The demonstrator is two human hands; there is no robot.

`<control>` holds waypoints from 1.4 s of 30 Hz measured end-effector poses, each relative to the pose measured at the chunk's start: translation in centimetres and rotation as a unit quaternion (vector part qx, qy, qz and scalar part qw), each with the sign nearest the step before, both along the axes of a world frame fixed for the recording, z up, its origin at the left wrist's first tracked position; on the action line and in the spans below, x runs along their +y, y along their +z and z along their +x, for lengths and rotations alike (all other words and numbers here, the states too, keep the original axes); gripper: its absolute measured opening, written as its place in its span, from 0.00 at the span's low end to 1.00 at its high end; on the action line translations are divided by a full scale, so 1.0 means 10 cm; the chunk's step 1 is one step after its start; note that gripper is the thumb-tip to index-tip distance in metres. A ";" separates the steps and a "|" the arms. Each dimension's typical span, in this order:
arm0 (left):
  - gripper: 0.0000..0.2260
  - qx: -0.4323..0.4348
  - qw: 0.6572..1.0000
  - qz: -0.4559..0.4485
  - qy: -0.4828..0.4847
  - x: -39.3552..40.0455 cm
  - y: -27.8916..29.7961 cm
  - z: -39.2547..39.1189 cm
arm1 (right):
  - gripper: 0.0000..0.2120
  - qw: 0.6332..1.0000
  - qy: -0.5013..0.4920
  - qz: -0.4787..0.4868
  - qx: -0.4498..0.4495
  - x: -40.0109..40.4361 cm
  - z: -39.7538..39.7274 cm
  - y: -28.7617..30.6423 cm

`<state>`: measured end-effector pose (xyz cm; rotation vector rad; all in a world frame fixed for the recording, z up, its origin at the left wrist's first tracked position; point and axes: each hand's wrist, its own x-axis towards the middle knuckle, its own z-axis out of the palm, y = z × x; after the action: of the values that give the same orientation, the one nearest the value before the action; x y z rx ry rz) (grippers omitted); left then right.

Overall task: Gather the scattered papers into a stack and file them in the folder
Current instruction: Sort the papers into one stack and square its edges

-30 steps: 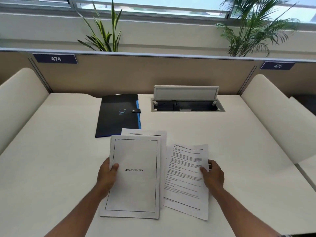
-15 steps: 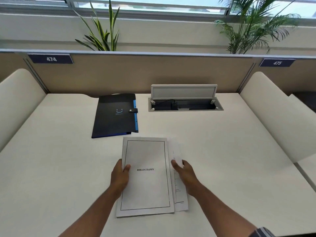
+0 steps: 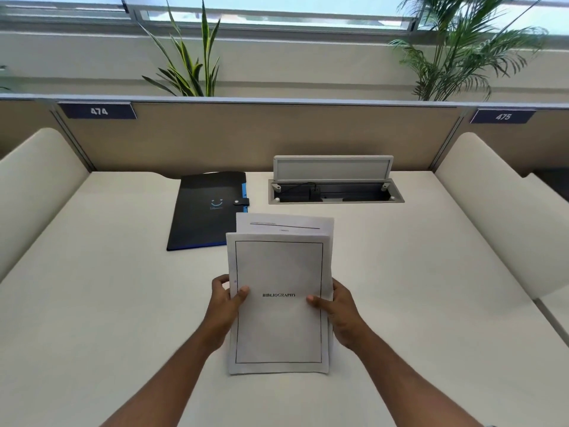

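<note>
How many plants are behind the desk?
2. The spiky-leaved plant stands behind the partition, left of centre, above the black folder. The feathery palm stands behind it on the right, near the 475 sign. Their pots are hidden.

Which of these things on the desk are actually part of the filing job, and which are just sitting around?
Part of the job:
- paper stack, gripped by left hand and right hand
- black folder, closed

Just there:
- open cable box in the desk
- two potted plants behind the divider
- seat number signs
</note>
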<state>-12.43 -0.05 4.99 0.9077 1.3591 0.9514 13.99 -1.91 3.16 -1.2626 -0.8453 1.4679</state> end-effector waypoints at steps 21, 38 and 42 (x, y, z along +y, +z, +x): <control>0.24 0.090 0.958 0.252 0.106 0.02 0.67 0.32 | 0.26 0.972 -0.062 0.175 -0.141 0.04 -0.07 0.81; 0.24 0.081 0.965 0.241 0.068 0.09 0.76 0.48 | 0.25 0.963 -0.103 0.192 -0.162 0.18 -0.13 0.85; 0.22 0.069 0.965 0.241 0.070 0.07 0.76 0.53 | 0.18 0.972 -0.116 0.168 -0.117 0.19 -0.16 0.86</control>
<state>-7.09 0.62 12.59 1.2750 1.3444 1.3861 12.40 -0.02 11.77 -1.2414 -1.0164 0.9561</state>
